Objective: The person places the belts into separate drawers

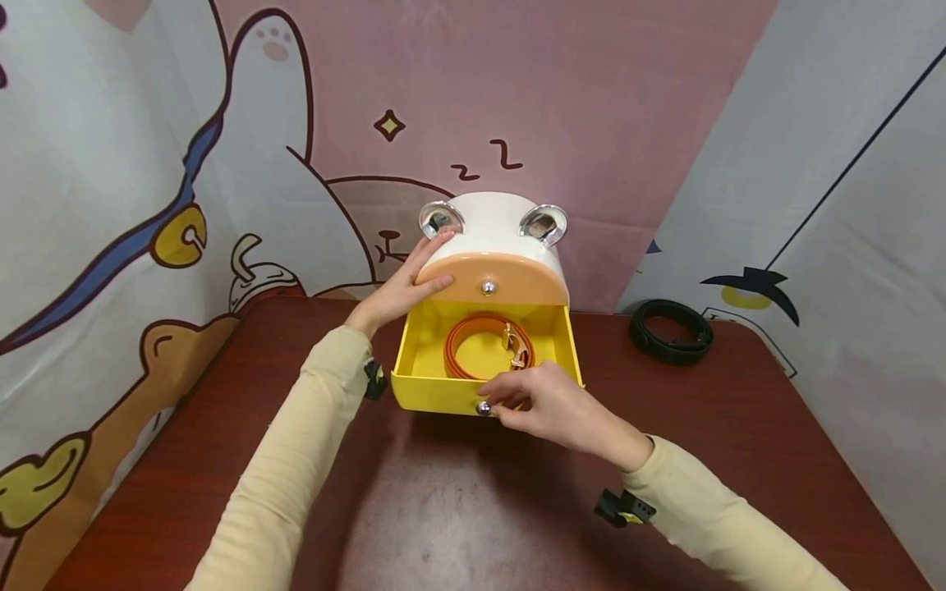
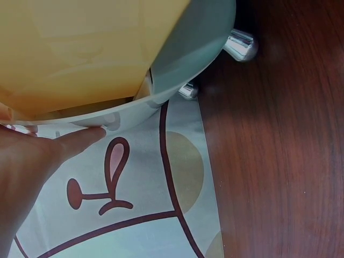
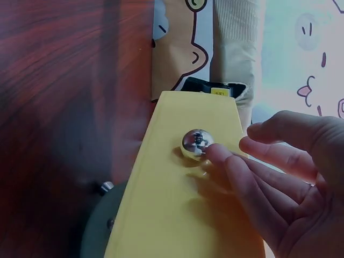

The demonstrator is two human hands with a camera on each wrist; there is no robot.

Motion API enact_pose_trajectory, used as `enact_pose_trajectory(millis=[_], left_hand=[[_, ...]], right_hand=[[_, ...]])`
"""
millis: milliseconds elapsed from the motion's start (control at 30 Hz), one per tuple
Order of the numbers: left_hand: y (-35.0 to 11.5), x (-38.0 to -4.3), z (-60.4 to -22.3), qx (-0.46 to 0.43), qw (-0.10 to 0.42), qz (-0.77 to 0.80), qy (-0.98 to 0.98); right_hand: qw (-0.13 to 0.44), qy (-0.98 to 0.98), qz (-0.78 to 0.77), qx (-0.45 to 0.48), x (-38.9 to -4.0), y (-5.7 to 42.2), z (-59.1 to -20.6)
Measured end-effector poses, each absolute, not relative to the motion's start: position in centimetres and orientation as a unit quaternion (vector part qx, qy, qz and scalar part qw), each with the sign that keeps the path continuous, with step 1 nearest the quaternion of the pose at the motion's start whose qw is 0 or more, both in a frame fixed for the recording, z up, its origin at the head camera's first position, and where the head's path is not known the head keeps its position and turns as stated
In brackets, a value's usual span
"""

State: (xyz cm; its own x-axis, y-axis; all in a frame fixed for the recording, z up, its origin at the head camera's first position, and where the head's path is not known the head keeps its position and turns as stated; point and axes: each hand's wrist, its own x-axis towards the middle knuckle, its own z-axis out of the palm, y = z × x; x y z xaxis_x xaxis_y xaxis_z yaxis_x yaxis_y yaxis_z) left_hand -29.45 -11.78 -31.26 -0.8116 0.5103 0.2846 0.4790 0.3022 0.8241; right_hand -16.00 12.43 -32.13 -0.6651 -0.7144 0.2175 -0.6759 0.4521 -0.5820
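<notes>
A small white storage box [image 1: 491, 222] with silver ears stands on the table, its orange upper drawer [image 1: 461, 281] shut and its yellow lower drawer [image 1: 436, 396] pulled out. Inside the yellow drawer lies a coiled orange belt [image 1: 452, 349] with a gold-coloured buckle. My left hand [image 1: 405, 289] rests against the box's upper left side, fingers extended. At the yellow drawer's front, my right hand [image 1: 550, 409] is beside the round silver knob [image 3: 196, 143]. One fingertip touches or nearly touches the knob in the right wrist view, and the fingers are loosely bent without pinching it.
A coiled black belt [image 1: 671, 355] lies on the dark red-brown table [image 1: 458, 509] at the right back. Cloth with cartoon drawings [image 1: 576, 107] hangs behind and along the sides. Small silver feet [image 2: 241, 45] hold the box up. Black devices sit at both wrists.
</notes>
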Motion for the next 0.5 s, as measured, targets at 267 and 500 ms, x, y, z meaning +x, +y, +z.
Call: enact_pose_trajectory(millis=[267,500], left_hand=[[-11.76,-29.38,-31.25,0.306,0.015,0.504,0.808],[-11.78,-29.36,-31.23,0.308,0.011,0.505,0.806]], right_hand=[[0.000,0.853,-0.329,-0.406,-15.90,12.55,-32.84],[-0.008,0.872,-0.292,-0.394,-15.57,12.70,-33.15]])
